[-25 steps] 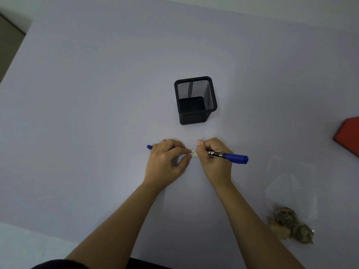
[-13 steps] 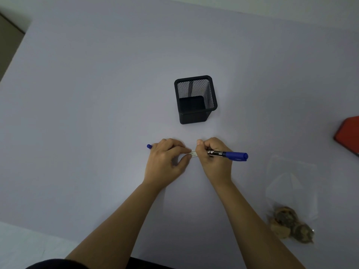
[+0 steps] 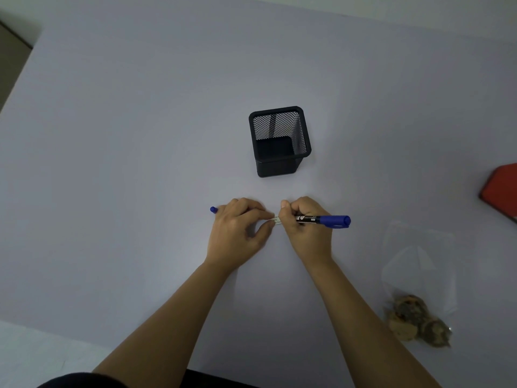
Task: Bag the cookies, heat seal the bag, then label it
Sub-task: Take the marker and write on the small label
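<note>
Clear plastic bag of brown cookies (image 3: 418, 278): near-right corner of the pale lilac worktop (image 3: 140, 163), apart from my hands.
Left hand (image 3: 237, 231): fingertips pinch the small white label strip (image 3: 277, 220).
Right hand (image 3: 305, 232): curled round the black-and-blue marker pen (image 3: 331, 221).
Label strip: mid-worktop; my grip is thin, so it may skid and smear the ink.

The surface (image 3: 140, 135) in front of me is matt and smooth. The far pen cup (image 3: 277, 166) is black metal mesh. My marker (image 3: 321, 219) is smooth plastic, its blue end slightly glossy. The label (image 3: 277, 220) looks like matt paper. At near right, the bag (image 3: 419, 256) is clear, shiny film around rough, crumbly cookies (image 3: 414, 320).
</note>
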`<state>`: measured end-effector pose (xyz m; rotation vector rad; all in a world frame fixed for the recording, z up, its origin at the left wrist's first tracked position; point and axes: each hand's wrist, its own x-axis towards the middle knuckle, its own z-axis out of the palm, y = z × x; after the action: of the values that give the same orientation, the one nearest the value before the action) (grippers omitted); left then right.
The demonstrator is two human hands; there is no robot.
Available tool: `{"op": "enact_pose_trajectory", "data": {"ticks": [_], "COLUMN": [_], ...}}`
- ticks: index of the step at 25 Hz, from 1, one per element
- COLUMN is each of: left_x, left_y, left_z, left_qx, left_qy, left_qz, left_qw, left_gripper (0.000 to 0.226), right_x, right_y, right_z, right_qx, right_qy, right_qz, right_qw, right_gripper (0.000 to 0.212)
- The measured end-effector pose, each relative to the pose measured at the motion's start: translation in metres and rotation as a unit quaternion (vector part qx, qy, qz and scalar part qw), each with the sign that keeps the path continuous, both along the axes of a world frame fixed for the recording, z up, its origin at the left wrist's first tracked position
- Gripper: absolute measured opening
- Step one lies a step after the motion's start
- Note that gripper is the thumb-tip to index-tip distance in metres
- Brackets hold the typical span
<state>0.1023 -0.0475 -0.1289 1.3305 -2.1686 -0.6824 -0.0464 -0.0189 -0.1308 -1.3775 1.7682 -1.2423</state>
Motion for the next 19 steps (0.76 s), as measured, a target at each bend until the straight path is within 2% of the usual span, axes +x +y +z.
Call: {"op": "enact_pose_trajectory", "data": {"ticks": [19], "left_x": [-0.0006], "left_y": [0.0014], "left_z": [-0.0001], "left_qx": [0.004], "left_qy": [0.000], "left_qz": [0.002], "left_qw": [1.000], "left_gripper": [0.012], "right_x": [-0.0013], "right_y": [0.0010], "right_z": [-0.0019], "right_qx": [-0.006], "right_qy": [-0.002], "right_qz": [-0.012], "right_qw": [1.000], "right_gripper": [0.035]}}
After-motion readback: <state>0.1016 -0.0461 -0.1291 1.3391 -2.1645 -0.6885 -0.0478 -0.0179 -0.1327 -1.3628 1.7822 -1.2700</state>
